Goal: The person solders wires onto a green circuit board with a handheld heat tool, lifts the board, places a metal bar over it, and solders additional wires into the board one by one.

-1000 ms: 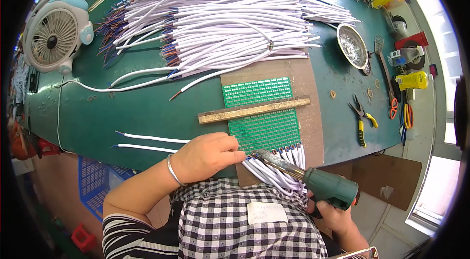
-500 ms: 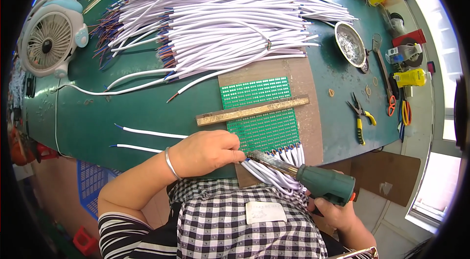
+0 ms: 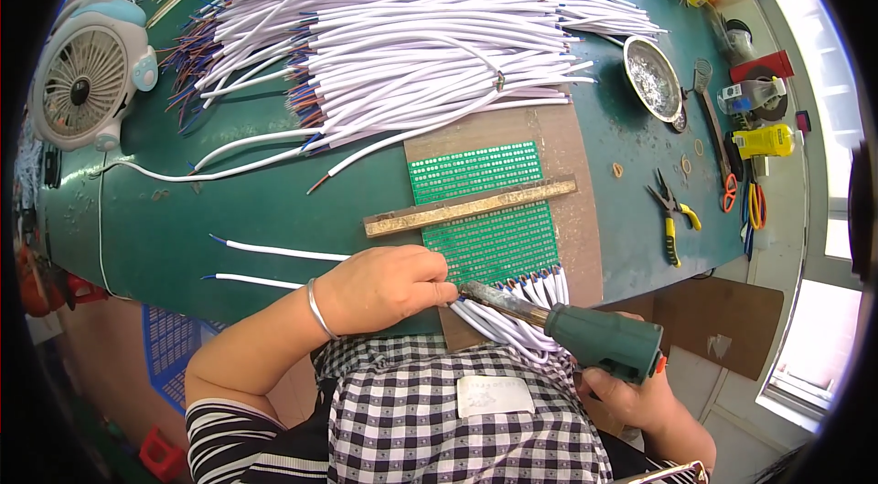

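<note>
My left hand (image 3: pixel 389 287) is closed in a pinch at the near left corner of a green circuit board panel (image 3: pixel 489 251). White cables (image 3: pixel 274 250) with blue wire ends run out to the left from under this hand; its fingertips hide the pinched end. My right hand (image 3: pixel 626 397) is wrapped round a green soldering gun (image 3: pixel 604 342), its metal barrel pointing left and the tip at the panel's near edge beside my left fingertips. Several white cables (image 3: pixel 498 324) are attached along that edge and hang toward my checked apron. A wooden strip (image 3: pixel 471 207) lies across the panel.
Beneath the panel is a brown board (image 3: pixel 572 237). Beyond it lies a large pile of white cables (image 3: pixel 430 36). A fan (image 3: pixel 87 86) stands at far left. On the right are a metal bowl (image 3: pixel 652 77), pliers (image 3: pixel 672 219), scissors (image 3: pixel 728 191) and yellow bottles (image 3: pixel 764 141).
Both hands stay almost still. The soldering gun's body has shifted very slightly left, its tip still at the panel's edge. The whole view has moved a little.
</note>
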Demonstrator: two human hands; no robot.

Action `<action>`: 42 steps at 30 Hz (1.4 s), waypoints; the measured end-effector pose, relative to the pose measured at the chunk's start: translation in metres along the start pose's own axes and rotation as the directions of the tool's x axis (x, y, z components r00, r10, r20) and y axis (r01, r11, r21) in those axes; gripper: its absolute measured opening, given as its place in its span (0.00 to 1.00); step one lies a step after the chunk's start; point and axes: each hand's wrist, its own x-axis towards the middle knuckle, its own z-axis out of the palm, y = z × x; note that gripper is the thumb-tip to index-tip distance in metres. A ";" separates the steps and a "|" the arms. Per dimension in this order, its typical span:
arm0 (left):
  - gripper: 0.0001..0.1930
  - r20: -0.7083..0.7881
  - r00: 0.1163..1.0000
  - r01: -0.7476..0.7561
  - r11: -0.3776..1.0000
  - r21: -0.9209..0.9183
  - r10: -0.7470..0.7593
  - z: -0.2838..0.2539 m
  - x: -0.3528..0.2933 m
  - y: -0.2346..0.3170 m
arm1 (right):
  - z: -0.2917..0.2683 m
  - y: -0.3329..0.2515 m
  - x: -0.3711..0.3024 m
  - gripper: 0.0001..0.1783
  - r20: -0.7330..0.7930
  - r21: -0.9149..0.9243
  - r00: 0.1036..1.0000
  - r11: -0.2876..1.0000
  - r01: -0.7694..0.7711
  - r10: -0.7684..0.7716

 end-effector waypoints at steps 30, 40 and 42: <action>0.08 -0.151 0.963 0.225 0.974 -0.013 -0.224 0.006 0.003 0.026 | 0.010 0.070 0.019 0.34 -0.317 0.515 0.931 0.792 0.328 -0.179; 0.08 -0.378 0.694 0.594 0.784 -0.180 -0.613 0.027 0.009 0.061 | 0.013 0.077 0.027 0.33 -0.395 0.570 0.904 0.727 0.383 -0.166; 0.08 -0.371 0.761 0.554 0.831 -0.055 -0.532 0.019 0.010 0.058 | 0.008 0.083 0.028 0.33 -0.385 0.597 0.908 0.707 0.380 -0.163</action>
